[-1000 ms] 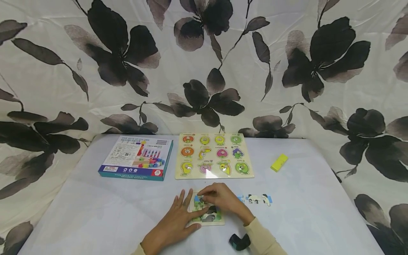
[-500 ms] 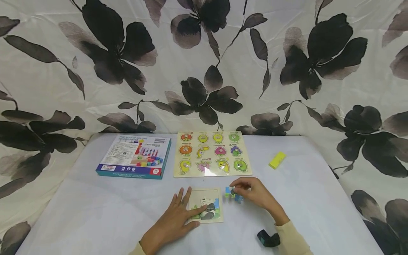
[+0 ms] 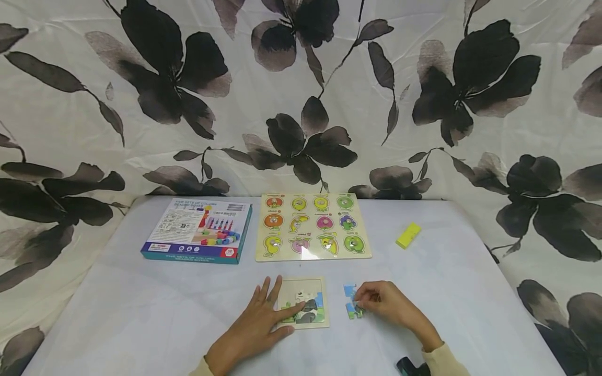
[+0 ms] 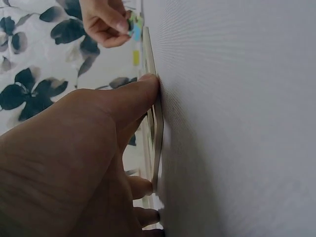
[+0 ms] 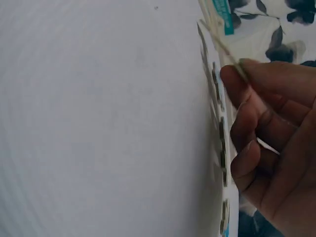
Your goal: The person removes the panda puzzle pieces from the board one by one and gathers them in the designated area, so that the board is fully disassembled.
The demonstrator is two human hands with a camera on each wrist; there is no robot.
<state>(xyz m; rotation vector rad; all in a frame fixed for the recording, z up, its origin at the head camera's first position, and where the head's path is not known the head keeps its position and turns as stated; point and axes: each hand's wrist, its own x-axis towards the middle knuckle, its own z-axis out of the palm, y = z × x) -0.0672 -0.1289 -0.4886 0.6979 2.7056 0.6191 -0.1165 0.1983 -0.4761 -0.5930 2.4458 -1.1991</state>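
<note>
My left hand [image 3: 261, 318] lies spread over a small wooden puzzle tray [image 3: 303, 279], index finger across its picture and thumb at the near edge. In the left wrist view the thumb and fingertips touch the tray [image 4: 158, 133] along its side. Part of a panda picture [image 3: 309, 310] fills the lower half of the tray; its upper part is bare. To the right, my right hand [image 3: 383, 302] pinches a thin jigsaw piece [image 5: 227, 50] between thumb and index finger. Blue and green jigsaw pieces [image 3: 349, 290] lie by its fingertips, some hidden behind the hand.
Behind the tray lies a fruit puzzle board [image 3: 312, 227]. A boxed bead set [image 3: 197, 230] is at the back left, a yellow block [image 3: 408, 235] at the back right. A black device [image 3: 411, 367] is by the right wrist. Floral cloth [image 3: 301, 104] hangs behind.
My right hand has moved from the tray to the pieces on its right, then slightly nearer me. Blue-green pieces have left the tray's upper part. The left hand stays on the tray.
</note>
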